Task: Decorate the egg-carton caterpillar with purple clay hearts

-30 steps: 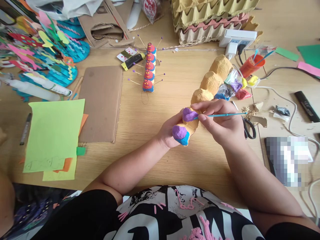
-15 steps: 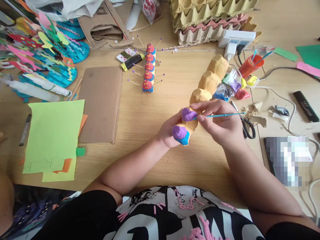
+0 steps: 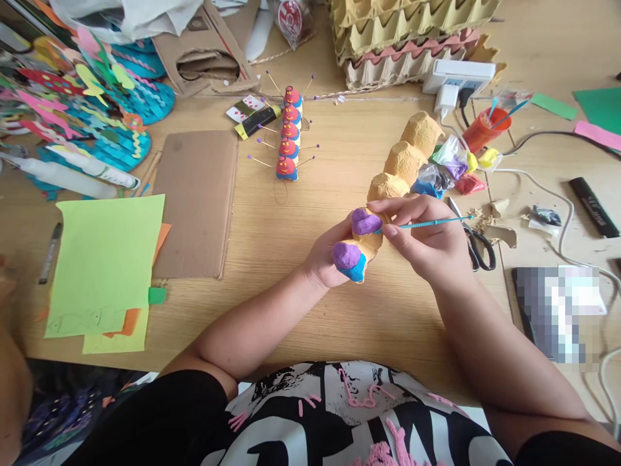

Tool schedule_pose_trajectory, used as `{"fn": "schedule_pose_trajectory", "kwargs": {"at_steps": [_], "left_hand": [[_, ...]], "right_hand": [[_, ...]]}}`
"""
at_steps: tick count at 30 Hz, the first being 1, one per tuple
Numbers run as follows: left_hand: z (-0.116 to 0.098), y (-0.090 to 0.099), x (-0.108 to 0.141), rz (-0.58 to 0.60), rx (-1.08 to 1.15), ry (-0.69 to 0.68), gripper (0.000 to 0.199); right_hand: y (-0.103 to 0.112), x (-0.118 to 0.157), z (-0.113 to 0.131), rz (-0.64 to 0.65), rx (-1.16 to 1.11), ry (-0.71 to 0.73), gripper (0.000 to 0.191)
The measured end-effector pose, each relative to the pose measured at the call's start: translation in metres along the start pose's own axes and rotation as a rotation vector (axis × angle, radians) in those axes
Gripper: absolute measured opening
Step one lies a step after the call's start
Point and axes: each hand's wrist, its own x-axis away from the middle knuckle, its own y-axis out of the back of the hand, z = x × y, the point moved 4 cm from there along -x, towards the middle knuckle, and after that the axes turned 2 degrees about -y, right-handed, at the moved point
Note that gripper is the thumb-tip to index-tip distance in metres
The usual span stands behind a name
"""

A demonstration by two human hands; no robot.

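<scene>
My left hand [image 3: 326,257] is closed around the near end of a yellow egg-carton strip [image 3: 405,160], which slants up to the right. Purple and blue clay covers its nearest bump, and a purple clay lump [image 3: 365,221] lies on the second. Pinched in my right hand [image 3: 427,239] is a thin blue stick tool [image 3: 436,221], its tip at the purple lump's right side. My right fingers also touch the strip beside that lump. Beyond, a finished-looking caterpillar [image 3: 289,139] with red and blue clay faces and pin-like sticks stands on the table.
A brown cardboard sheet [image 3: 194,200] and yellow-green paper [image 3: 107,259] lie left. Black scissors [image 3: 482,251], bagged clay [image 3: 453,158] and a red cup [image 3: 485,129] are right. Egg trays [image 3: 407,39] and a power strip [image 3: 458,74] stand behind. Another person's arm shows at the left edge.
The strip's far end has dipped slightly toward me and left. Both hands keep their grip, and the stick tool stays at the purple lump with only a tiny shift.
</scene>
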Motion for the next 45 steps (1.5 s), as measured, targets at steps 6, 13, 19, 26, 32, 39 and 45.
{"fn": "schedule_pose_trajectory", "kwargs": {"at_steps": [6, 13, 19, 26, 32, 39, 45], "left_hand": [[-0.001, -0.006, 0.003, -0.019, 0.030, 0.039, 0.031], [-0.004, -0.014, 0.009, 0.037, 0.077, 0.033, 0.035], [-0.005, -0.016, 0.011, 0.025, 0.089, 0.012, 0.037], [-0.004, -0.011, 0.005, 0.037, 0.069, -0.044, 0.036], [-0.003, -0.004, 0.000, 0.006, 0.032, -0.081, 0.027], [-0.001, 0.002, -0.005, 0.032, -0.030, -0.150, 0.026], [0.001, 0.007, -0.009, 0.085, -0.041, -0.221, 0.027]], "right_hand": [[-0.001, 0.000, 0.000, -0.013, -0.038, -0.020, 0.026], [0.000, 0.001, -0.003, -0.024, -0.033, -0.039, 0.024], [0.001, 0.000, -0.002, 0.008, -0.061, -0.074, 0.024], [0.001, 0.000, -0.007, -0.031, -0.029, -0.070, 0.024], [0.001, -0.002, -0.008, -0.012, -0.024, -0.084, 0.027], [0.002, -0.002, -0.007, -0.026, 0.113, -0.030, 0.026], [0.001, 0.000, -0.012, -0.026, 0.168, 0.029, 0.022]]}}
